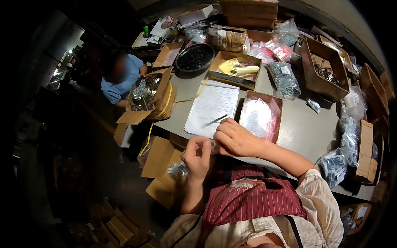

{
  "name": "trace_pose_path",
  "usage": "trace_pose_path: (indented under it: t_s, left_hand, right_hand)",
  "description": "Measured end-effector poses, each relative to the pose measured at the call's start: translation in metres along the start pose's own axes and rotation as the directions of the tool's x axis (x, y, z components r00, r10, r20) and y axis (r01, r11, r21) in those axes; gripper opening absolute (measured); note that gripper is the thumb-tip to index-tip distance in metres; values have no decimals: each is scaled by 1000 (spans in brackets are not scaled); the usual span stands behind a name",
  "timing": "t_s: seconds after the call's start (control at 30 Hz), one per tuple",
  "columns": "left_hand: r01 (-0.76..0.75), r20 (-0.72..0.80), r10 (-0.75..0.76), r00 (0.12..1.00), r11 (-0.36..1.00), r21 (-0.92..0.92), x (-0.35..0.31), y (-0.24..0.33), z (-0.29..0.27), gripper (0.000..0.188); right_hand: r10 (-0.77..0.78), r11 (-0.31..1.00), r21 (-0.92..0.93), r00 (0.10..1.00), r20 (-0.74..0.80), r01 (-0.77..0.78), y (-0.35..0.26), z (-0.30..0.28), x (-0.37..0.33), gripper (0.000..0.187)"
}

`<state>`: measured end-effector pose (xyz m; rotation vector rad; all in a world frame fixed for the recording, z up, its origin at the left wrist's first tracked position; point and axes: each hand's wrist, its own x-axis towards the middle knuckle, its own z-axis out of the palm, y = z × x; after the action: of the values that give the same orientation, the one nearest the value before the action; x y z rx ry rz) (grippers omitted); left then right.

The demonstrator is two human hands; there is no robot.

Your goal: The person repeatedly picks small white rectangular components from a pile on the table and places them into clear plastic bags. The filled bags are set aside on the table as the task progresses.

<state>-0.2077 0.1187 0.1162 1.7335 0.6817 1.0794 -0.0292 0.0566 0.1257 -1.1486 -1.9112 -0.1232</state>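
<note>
In the head view, a small clear plastic bag is held just off the near table edge. By the left hand, thumb and forefinger pressed together, the bag's left side is pinched. At its three o'clock side, the fingers of the right hand are curled in; whether their tips are clamped on the film cannot be told, as they are hidden. At twelve o'clock lie the paper sheets, a pen on top; at two o'clock, a box of clear bags; at eight, an open carton. Careful work here: thin film is best gripped lightly, near the edge, and kept taut without being creased.
</note>
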Motion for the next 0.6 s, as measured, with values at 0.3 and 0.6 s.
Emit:
trace_pose_path:
  t_s: [0.3,0.6]
  left_hand:
    - [100,-26,-103,994,990,-101,-2,-20,-32,3]
    - [176,-235,-205,950,975,-139,-4,-73,-79,6]
  right_hand:
    - [48,996,76,999,-1,-48,11,16,-9,19]
    - [383,924,-57,914,133,-379,55,22,-62,21]
